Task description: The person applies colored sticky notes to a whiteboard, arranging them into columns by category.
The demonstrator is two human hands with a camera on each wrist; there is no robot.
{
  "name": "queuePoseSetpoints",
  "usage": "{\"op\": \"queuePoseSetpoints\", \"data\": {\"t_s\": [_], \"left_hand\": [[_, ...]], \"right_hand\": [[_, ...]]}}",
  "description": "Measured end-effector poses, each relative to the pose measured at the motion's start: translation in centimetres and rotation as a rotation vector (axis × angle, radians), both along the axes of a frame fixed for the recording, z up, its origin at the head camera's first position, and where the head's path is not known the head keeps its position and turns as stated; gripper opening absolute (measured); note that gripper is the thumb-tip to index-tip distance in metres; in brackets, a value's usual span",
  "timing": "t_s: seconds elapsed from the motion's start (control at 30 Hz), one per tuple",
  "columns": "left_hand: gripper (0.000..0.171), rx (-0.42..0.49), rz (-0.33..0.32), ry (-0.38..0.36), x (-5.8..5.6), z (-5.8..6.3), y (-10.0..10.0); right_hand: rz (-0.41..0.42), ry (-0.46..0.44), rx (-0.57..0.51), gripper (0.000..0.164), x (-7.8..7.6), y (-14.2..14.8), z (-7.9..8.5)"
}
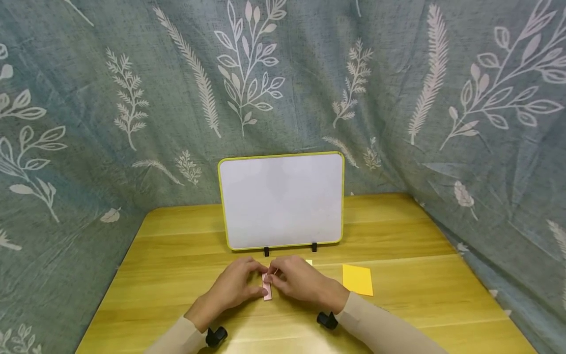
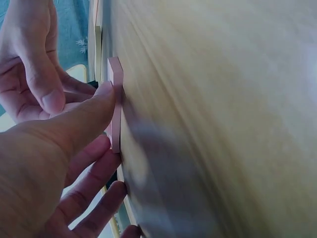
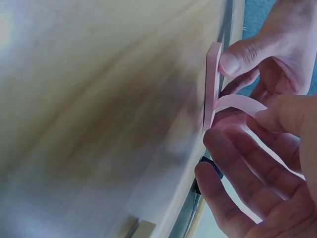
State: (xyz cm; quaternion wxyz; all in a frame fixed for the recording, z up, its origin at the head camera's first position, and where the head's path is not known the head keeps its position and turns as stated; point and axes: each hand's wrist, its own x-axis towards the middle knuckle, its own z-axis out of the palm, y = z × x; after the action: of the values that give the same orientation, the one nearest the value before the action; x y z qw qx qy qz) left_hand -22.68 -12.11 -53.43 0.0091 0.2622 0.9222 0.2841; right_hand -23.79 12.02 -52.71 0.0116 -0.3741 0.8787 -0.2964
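A narrow pink sticky note pad point(image 1: 267, 296) lies flat on the table between the two hands. My left hand point(image 1: 232, 286) grips it, with the thumb pressing near one end and fingers at the other, as the left wrist view shows on the pad point(image 2: 117, 131). From the right, my right hand point(image 1: 300, 281) pinches the loose end of the pad's top sheet point(image 3: 241, 102). That sheet arches up off the pad point(image 3: 212, 74) in the right wrist view, its other end still joined to it.
Behind the hands stands a whiteboard point(image 1: 283, 201) with a yellow frame on black feet point(image 1: 267, 251). An orange-yellow sticky note pad point(image 1: 358, 280) lies right of the right hand. A pale yellow pad point(image 1: 309, 262) peeks out behind that hand. Patterned curtain point(image 1: 177, 108) surrounds the wooden table.
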Motion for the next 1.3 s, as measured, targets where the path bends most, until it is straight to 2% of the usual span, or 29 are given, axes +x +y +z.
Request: {"op": "queuePoseSetpoints", "data": {"t_s": [0.3,0.5,1.0,1.3], "left_hand": [[0.047,-0.008,0.029,-0.022,0.2,0.1,0.3],[0.049,0.018,0.063,-0.036,0.4,0.2,0.3],[0.053,0.007,0.050,-0.010,0.2,-0.2,0.3],[0.055,0.011,0.053,-0.011,0.2,-0.2,0.0]], "right_hand": [[-0.096,0.068,0.008,0.012,-0.4,0.2,0.5],[-0.127,0.099,0.004,0.015,-0.9,0.3,1.1],[-0.210,0.168,-0.026,0.009,-1.6,0.8,1.4],[-0.196,0.232,-0.048,0.007,-2.5,0.5,1.8]]}}
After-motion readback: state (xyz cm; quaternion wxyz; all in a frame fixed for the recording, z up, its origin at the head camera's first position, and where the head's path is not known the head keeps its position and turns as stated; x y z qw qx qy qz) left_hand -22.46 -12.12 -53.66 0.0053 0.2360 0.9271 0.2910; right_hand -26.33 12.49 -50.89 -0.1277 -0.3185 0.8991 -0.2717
